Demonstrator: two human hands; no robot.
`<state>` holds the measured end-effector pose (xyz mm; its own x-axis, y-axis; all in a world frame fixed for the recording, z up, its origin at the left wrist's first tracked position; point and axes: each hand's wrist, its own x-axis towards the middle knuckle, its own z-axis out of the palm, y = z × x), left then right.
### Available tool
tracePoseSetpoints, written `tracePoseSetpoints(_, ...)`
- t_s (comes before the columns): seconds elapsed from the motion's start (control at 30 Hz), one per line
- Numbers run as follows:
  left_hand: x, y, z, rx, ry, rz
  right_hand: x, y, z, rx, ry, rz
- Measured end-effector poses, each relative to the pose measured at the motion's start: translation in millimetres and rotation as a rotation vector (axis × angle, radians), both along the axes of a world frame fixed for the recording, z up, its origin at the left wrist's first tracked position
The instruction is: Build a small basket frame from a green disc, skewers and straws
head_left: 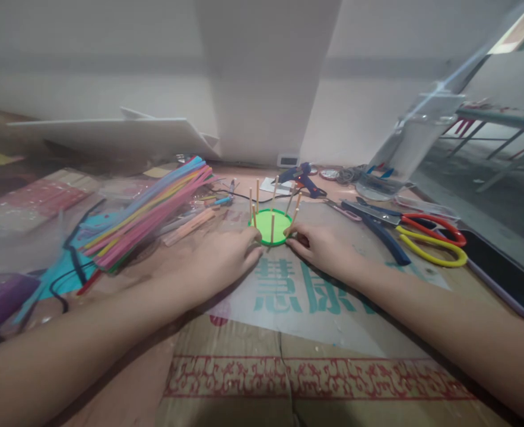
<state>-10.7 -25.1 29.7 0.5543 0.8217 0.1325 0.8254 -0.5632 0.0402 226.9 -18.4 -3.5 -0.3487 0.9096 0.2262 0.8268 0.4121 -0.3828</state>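
Observation:
A bright green round base (267, 226) lies on the translucent sheet in front of me, with several thin wooden sticks (273, 228) standing up around its rim. My left hand (230, 252) is closed at the base's left edge, thumb and fingertips pressed together there. On the opposite side my right hand (317, 244) pinches the right edge, close to a stick that leans outward. Parts of the rim are hidden behind the fingers of both hands.
Colourful pipe cleaners (150, 210) lie in a bundle on the left. A dark blue glue gun (304, 178) rests behind the base. Pliers (381, 234), red-and-yellow-handled scissors (431, 255) and a phone (502, 270) lie at right. A transparent container (404, 154) stands at back right.

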Motion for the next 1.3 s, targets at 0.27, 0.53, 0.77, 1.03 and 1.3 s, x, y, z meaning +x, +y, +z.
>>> tracePoseSetpoints(0.27, 8.6, 15.2, -21.9, -0.003, -0.266, -0.077, 2.9, 5.3, -6.6, 0.004, 0.039, 0.028)
tracePoseSetpoints(0.53, 15.7, 22.6, -21.3, -0.112, -0.356, -0.076, 2.7, 3.5, -5.1, 0.012, 0.021, 0.020)
tracePoseSetpoints(0.77, 18.9, 19.9, -22.2, -0.099, -0.314, -0.036, 1.5, 4.5, -6.4, 0.040, 0.014, 0.001)
tracePoseSetpoints(1.03, 19.1, 16.8, -18.0, -0.099, -0.275, -0.019, 3.9, 3.5, -5.1, 0.004, 0.035, 0.031)
tracePoseSetpoints(1.3, 17.4, 20.2, -26.2, -0.075, -0.268, -0.049, 2.8, 3.1, -3.8, 0.010, 0.038, 0.032)
